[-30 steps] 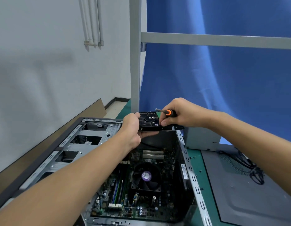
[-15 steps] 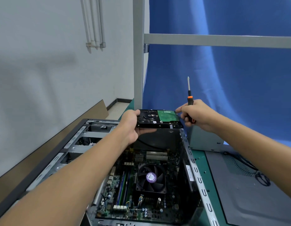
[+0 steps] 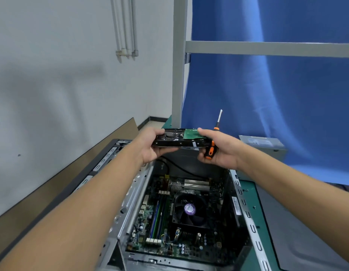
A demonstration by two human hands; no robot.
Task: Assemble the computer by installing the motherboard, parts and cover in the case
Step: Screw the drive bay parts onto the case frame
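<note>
The hard drive (image 3: 179, 138) hangs level in the air above the far end of the open case (image 3: 246, 212), touching nothing but the two hands, its green circuit board facing up. The left hand (image 3: 154, 147) grips its left end, thumb on top and fingers curled underneath. The right hand (image 3: 222, 151) pinches the right end, thumb on the green board and fingers below, with the screwdriver (image 3: 216, 128) tucked against the palm (orange-and-black handle down, shaft pointing up).

A second ago the screwdriver lay across the top of the drive under the right hand; half a second ago it was stood upright and only the fingertips met the drive's edge. Now that hand has turned palm-up and taken a proper share of the weight. I judge the drive is freed for moving rather than being screwed, and is probably about to be turned or carried to its bay.

Below, the motherboard (image 3: 150, 212) and its fan (image 3: 189, 209) sit in the case. A grey metal box (image 3: 263, 145) and a flat grey panel (image 3: 306, 231) wait to the right, outside it.
</note>
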